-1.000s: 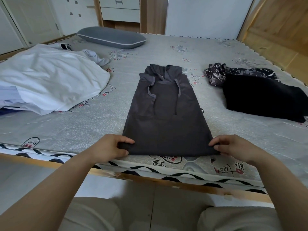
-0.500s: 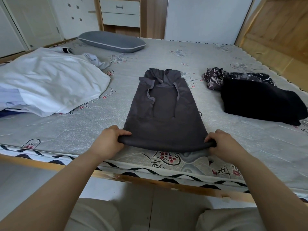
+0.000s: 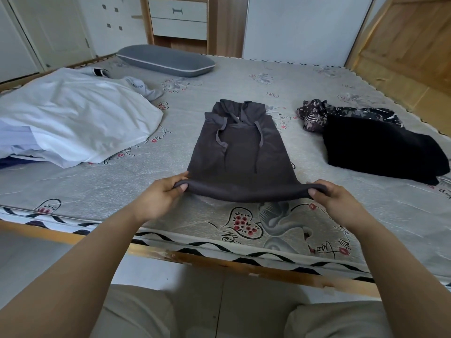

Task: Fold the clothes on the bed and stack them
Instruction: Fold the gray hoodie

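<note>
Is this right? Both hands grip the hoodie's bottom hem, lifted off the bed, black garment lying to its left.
Not quite. The head view shows the black garment to the right of the hoodie; white clothes lie to its left. The left hand and right hand do grip the lifted hem.

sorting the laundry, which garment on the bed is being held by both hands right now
The dark grey hoodie in the middle: left hand and right hand pinch its hem corners. The white pile and black garment lie untouched.
</note>
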